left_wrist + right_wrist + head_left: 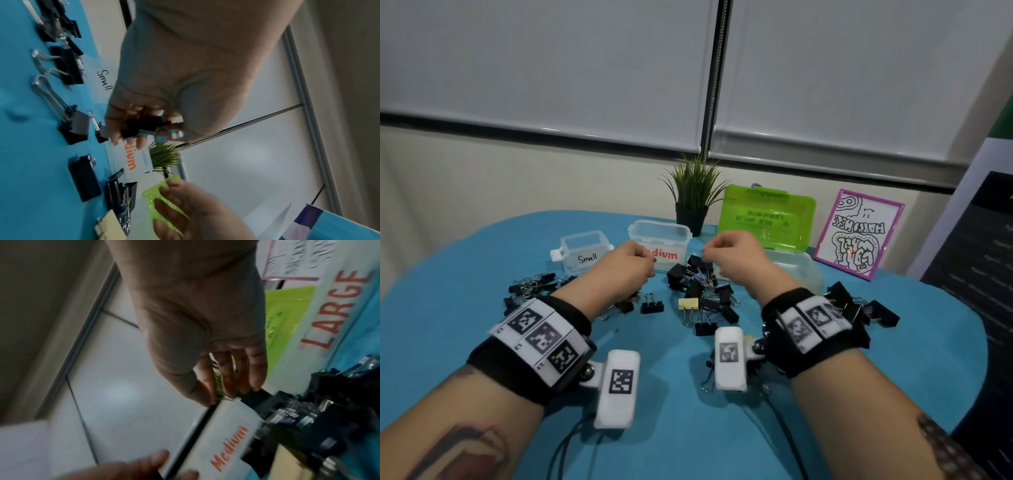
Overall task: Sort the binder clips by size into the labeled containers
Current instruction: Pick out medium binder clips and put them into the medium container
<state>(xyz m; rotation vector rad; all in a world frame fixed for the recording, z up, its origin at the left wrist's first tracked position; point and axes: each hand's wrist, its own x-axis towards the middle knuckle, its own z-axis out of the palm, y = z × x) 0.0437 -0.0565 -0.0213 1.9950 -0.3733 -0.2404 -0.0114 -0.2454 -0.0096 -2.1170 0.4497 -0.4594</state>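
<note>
My left hand [643, 265] hovers in front of the clear tub marked Medium [664, 236], fingers curled round a black binder clip [141, 128]. The smaller clear tub marked Small [582, 248] stands to its left. My right hand [710, 250] hangs over the middle heap of black clips [698, 284], fingers loose and holding nothing, its fingertips [255, 382] close to a black clip. The clear tub marked LARGE [337, 313], with its green lid [767, 219] raised, lies right of that hand. A pale yellow clip [688, 303] lies among the black ones.
More black clips lie at the left [534, 284] and right [859, 308] of the blue table [671, 411]. A potted plant [693, 195] and a pink-framed drawing [859, 236] stand behind the tubs. A dark board [979, 274] leans at the far right.
</note>
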